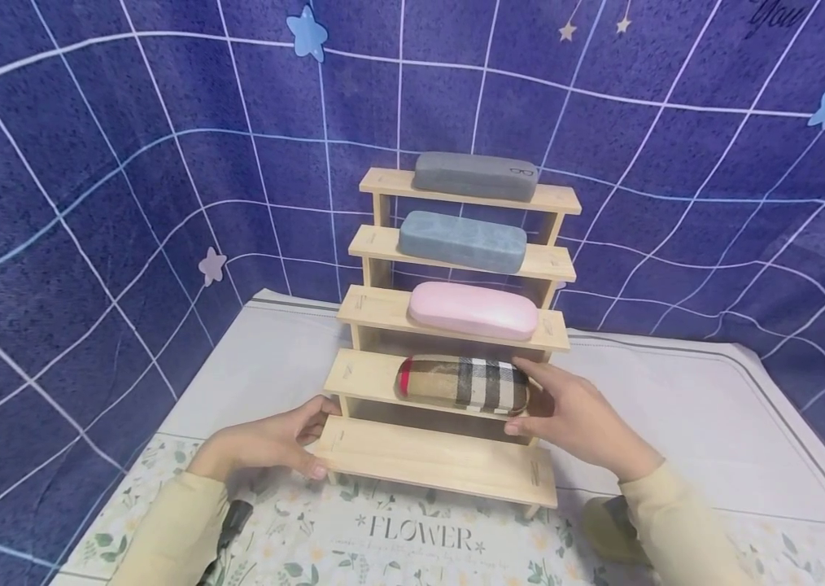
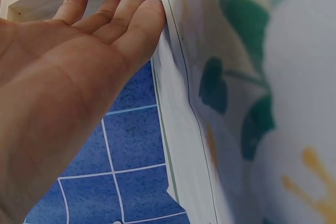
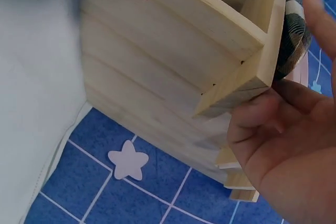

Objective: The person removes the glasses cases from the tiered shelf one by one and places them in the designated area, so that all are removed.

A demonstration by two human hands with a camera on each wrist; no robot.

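Note:
A stepped wooden rack (image 1: 442, 460) stands on the table, its lowest step bare. From the top down its steps carry a dark grey case (image 1: 474, 176), a blue-grey case (image 1: 462, 241), a pink case (image 1: 473, 310) and a plaid case (image 1: 462, 384). My right hand (image 1: 530, 399) holds the plaid case's right end, fingers over it and thumb at the step's front edge. The right wrist view shows the thumb of that hand (image 3: 283, 66) against the step's edge beside the plaid case (image 3: 294, 30). With straight fingers, my left hand (image 1: 313, 435) touches the left end of the lowest step. In the left wrist view that hand (image 2: 113, 3) shows a flat palm.
A floral mat (image 1: 420, 537) printed "FLOWER" lies in front of the rack on a white cloth (image 1: 676, 407). A dark object (image 1: 235, 521) sits by my left sleeve and an olive object (image 1: 606, 529) by my right sleeve. A blue grid backdrop (image 1: 127, 203) surrounds the table.

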